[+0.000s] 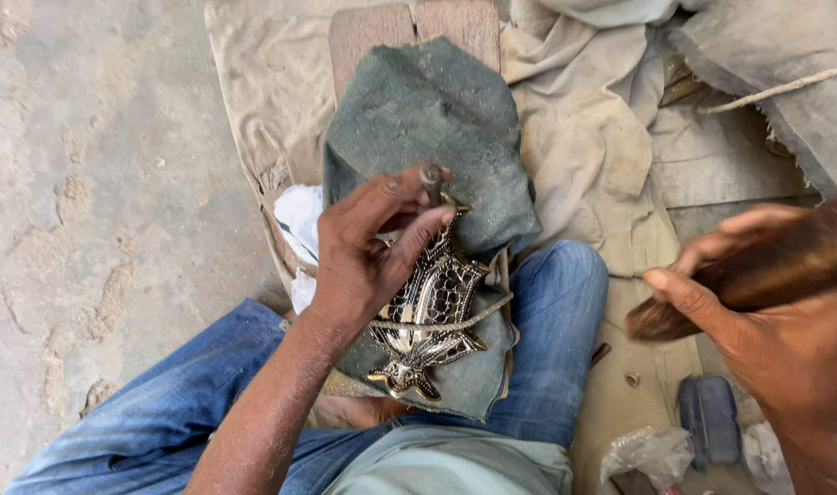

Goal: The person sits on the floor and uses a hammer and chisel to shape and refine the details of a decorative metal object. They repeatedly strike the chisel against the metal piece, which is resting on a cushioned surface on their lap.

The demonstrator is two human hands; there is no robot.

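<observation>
**Punch on brass, mallet raised**

At the centre of the frame the left hand [368, 247] pinches a short metal punch [432, 183] upright, its tip on an ornate brass plate [432, 316] — black-inlaid, tied down by a cord [437, 325] over a green cloth [437, 119] between denim-clad knees. At the right edge, the right hand [776, 339] is clenched around a dark wooden mallet [757, 275], well apart from the plate.

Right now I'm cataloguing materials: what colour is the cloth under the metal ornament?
Dusty grey-green cloth, under the ornament; head view.
</observation>
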